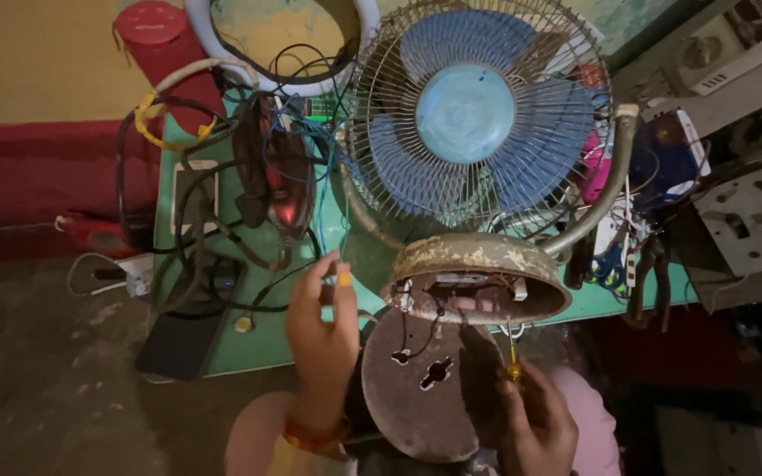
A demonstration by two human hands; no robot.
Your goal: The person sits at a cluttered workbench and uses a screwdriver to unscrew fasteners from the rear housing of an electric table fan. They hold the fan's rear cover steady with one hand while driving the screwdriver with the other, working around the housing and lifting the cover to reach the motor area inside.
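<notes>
The left hand [321, 330] is pinching a small yellow bit [343, 278]; the right hand [535, 423] is gripping a screwdriver [513, 363] under the fan's [466, 123] rusty, stiff-looking base [478, 275].

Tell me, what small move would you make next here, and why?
Probably bring the screwdriver in the right hand up into the fan's open base: its round bottom plate hangs off, wiring is exposed, and the left hand is raised beside it.

Low green table [257, 348] on a concrete floor [46, 388], blue fan [465, 132], tangled black cables [196, 229], dark phone [183, 339], pliers [650, 282]
</notes>
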